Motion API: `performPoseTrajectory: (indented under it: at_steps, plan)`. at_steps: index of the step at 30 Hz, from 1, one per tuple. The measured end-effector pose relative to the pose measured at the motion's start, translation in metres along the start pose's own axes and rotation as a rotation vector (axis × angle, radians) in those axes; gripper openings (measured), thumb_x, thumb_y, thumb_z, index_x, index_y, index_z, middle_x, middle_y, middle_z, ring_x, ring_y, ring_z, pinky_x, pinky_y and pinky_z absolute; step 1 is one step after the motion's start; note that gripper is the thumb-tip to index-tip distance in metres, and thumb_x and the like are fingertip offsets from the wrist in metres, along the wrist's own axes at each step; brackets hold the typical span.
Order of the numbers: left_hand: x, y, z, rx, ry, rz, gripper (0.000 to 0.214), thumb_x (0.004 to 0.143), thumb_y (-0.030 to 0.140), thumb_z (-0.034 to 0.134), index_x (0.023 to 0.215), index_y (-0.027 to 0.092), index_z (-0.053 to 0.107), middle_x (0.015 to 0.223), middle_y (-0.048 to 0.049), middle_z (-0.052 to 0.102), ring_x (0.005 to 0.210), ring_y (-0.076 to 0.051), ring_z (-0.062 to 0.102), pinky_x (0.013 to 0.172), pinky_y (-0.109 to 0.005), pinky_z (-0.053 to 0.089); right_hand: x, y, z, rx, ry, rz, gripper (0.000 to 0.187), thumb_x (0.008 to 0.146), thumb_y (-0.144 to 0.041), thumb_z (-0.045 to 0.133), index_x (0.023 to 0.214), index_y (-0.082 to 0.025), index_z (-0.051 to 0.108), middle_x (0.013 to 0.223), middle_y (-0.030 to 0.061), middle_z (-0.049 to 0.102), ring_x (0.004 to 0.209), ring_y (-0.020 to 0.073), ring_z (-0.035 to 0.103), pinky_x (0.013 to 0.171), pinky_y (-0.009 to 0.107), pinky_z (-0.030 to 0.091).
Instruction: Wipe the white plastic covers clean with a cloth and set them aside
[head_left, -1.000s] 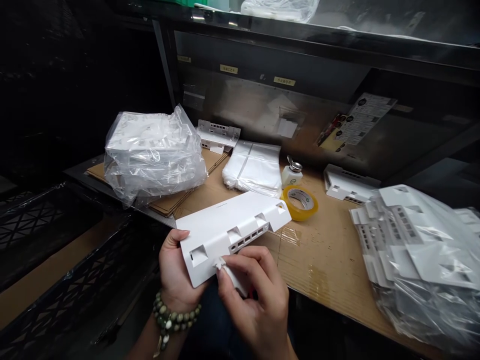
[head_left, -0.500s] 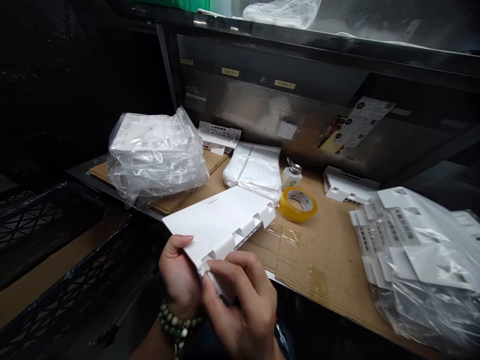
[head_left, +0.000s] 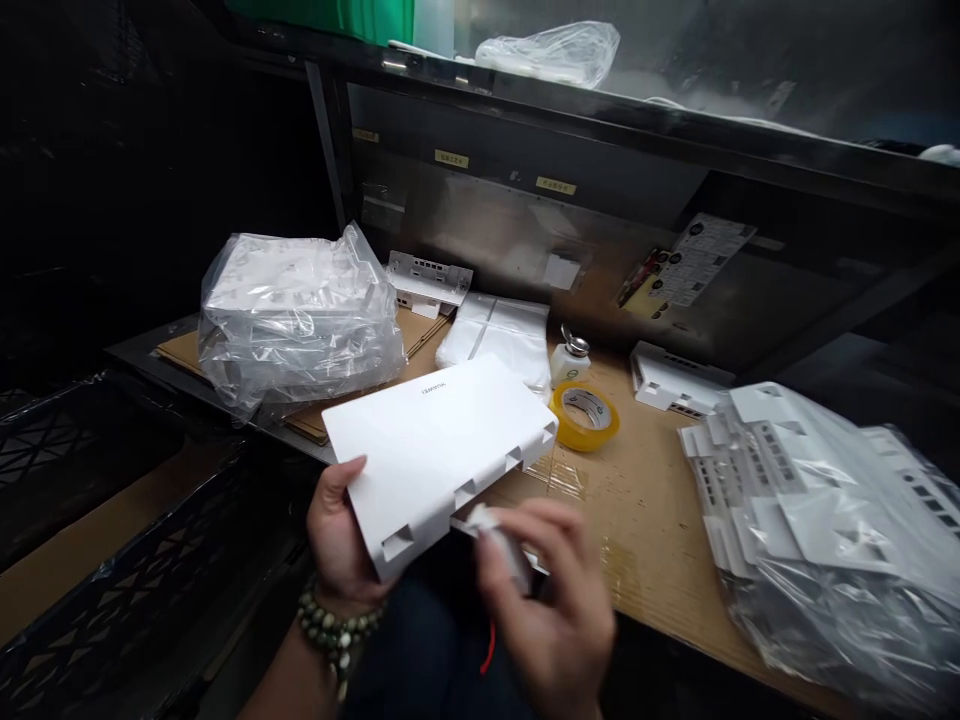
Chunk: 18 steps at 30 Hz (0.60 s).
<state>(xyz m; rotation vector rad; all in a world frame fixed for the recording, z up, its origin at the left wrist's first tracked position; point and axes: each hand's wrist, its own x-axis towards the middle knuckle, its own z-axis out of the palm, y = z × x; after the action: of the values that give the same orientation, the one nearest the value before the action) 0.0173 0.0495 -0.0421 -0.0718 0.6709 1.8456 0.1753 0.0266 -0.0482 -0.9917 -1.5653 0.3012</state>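
My left hand (head_left: 341, 530) grips the left end of a white plastic housing cover (head_left: 435, 450), thumb on top and fingers underneath. The cover is tilted, with HUAWEI lettering on its face and square cut-outs along the near edge. My right hand (head_left: 551, 590) is just off that edge, to the right and slightly blurred. Between its thumb and fingers it pinches a small white wad of cloth (head_left: 480, 518). Something greyish shows below the wad, too blurred to name. Beyond the cover lie a stack of clear plastic bags (head_left: 499, 335) and a roll of yellow tape (head_left: 585, 430).
Bagged white covers stand at left (head_left: 300, 320) and right (head_left: 817, 500) on the cardboard-topped bench (head_left: 652, 540). A pump bottle (head_left: 570, 362) is behind the tape. Two loose covers, one at back left (head_left: 427, 285) and another at right (head_left: 675, 380), rest by the back panel. Black crates (head_left: 150, 560) are at lower left.
My right hand has moved right, away from the cover's near corner, with the white wad. The cover has turned a little, so its lettering and cut-out corner show more plainly.
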Motion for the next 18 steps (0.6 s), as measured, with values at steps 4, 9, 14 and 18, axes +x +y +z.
performPoseTrajectory:
  at_steps: [4,9,14,18]
  plan:
    - [0.011,0.011,-0.017,-0.038,-0.18,-0.101,0.047,0.103,0.042,0.041,0.137,0.019,0.062,0.107,-0.0111,0.081,0.12,-0.034,0.068,0.102,-0.054,0.052,0.022,0.041,-0.032,0.142,0.399,0.357,0.017,0.09,-0.035,0.073,0.102,-0.023,0.07,0.103,0.0046,0.072,0.098,0.02,0.069,0.088,0.035,0.056]
    - [0.008,0.017,-0.035,-0.021,-0.299,-0.391,0.055,0.101,0.061,0.041,0.128,0.021,0.069,0.115,-0.0094,0.079,0.129,-0.034,0.061,0.105,-0.055,0.048,0.032,0.068,-0.036,0.576,0.35,0.773,0.035,0.088,-0.052,0.071,0.105,-0.021,0.066,0.103,0.0056,0.076,0.091,0.0211,0.074,0.075,0.034,0.061]
    - [0.022,0.022,-0.047,0.199,-0.232,-0.495,0.048,0.072,0.061,0.082,0.106,0.027,0.079,0.105,-0.0049,0.082,0.126,-0.039,0.064,0.109,-0.058,0.049,0.02,0.07,-0.029,0.651,0.424,0.902,0.041,0.082,-0.054,0.078,0.104,-0.021,0.068,0.092,0.0013,0.075,0.078,0.0147,0.069,0.067,0.025,0.058]
    - [0.025,0.022,-0.039,0.715,-0.149,-0.323,0.052,0.049,0.037,0.099,0.095,0.021,0.081,0.095,-0.007,0.083,0.102,-0.039,0.075,0.086,-0.045,0.064,0.015,0.077,-0.037,0.608,0.454,0.716,0.036,0.086,-0.054,0.074,0.099,-0.022,0.064,0.087,-0.0014,0.072,0.074,0.0125,0.068,0.067,0.025,0.057]
